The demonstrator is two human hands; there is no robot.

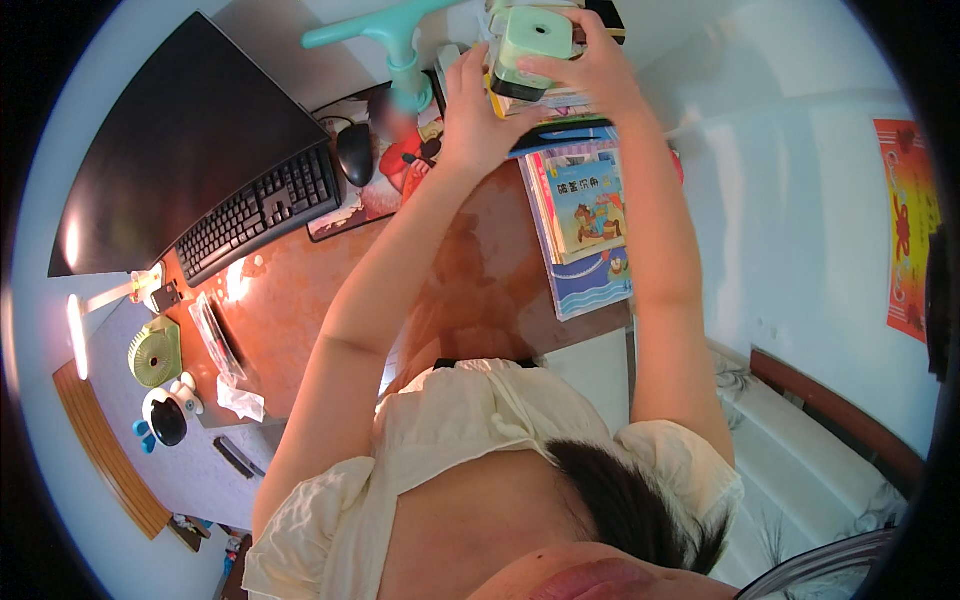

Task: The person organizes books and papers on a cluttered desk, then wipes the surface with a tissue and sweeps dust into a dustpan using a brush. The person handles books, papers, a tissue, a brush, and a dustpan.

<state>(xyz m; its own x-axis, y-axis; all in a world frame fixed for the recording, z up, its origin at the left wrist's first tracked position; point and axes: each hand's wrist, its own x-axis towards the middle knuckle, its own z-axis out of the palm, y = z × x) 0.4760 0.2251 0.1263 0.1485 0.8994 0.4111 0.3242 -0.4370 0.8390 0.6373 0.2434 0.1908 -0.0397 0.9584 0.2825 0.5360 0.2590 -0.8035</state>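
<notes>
At the top of the head view a light green plastic device with a black base, perhaps a pencil sharpener (534, 46), is held over a stack of books (559, 103). My right hand (592, 71) grips it from the right side, thumb on its front. My left hand (484, 116) is at its left and below, fingers spread and thumb pointing right; it seems to hold nothing, though contact with the stack cannot be told. Nearer me, thin illustrated books (589, 202) lie piled on the brown desk (480, 255), partly behind my right forearm.
On the left are a monitor (187, 142), a black keyboard (259, 214) and a mouse (355, 154) on a patterned mat. A turquoise stand (405, 67) rises beside my left hand. A small green fan (155, 354), a lamp (79, 337) and crumpled tissue (241, 399) sit at the lower left.
</notes>
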